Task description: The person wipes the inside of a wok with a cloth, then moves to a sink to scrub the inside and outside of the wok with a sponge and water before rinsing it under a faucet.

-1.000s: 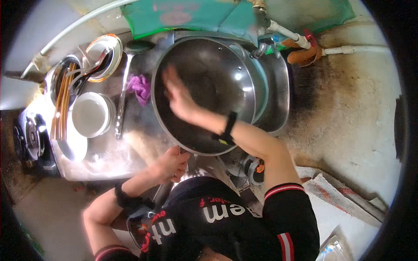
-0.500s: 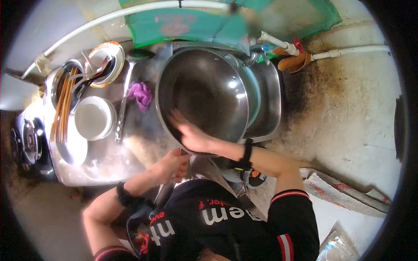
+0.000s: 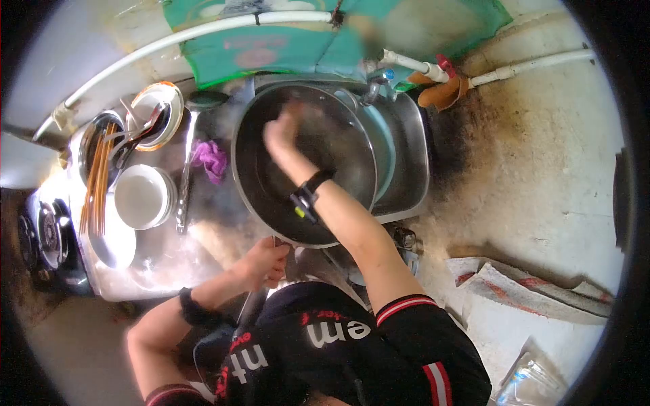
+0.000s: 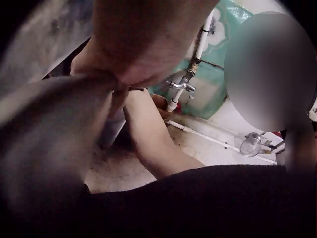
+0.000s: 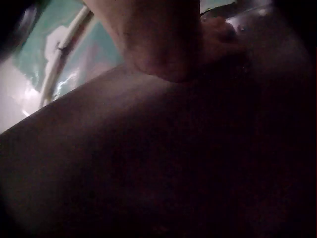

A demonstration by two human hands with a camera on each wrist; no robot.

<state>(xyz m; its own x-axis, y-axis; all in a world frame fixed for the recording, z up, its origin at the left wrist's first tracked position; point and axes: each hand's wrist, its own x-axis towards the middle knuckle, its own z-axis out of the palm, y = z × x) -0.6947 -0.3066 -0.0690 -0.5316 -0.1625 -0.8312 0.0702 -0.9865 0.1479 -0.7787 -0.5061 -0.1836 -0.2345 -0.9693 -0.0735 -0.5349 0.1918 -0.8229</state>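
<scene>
A large dark wok (image 3: 318, 203) sits over the sink, its inner side facing up. My left hand (image 3: 267, 262) grips the wok's handle (image 3: 252, 308) at the near side, below the rim; in the left wrist view the blurred handle (image 4: 44, 134) runs past the hand. Inside the wok, my right hand (image 3: 281, 130) is against the far part of the inner wall, blurred by motion, with no tool showing in it. The right wrist view shows that hand's fingers (image 5: 223, 42) low over the dark metal.
A pale blue basin (image 3: 386, 152) stands behind the wok in the steel sink (image 3: 414, 162), under a tap (image 3: 374, 91). On the counter to the left lie a purple cloth (image 3: 210, 161), a long-handled utensil (image 3: 185, 183), stacked white bowls (image 3: 142, 196) and chopsticks (image 3: 98, 186).
My right hand has swept from the wok's left wall to its near left side, then up to the far part. The left hand keeps its grip on the handle.
</scene>
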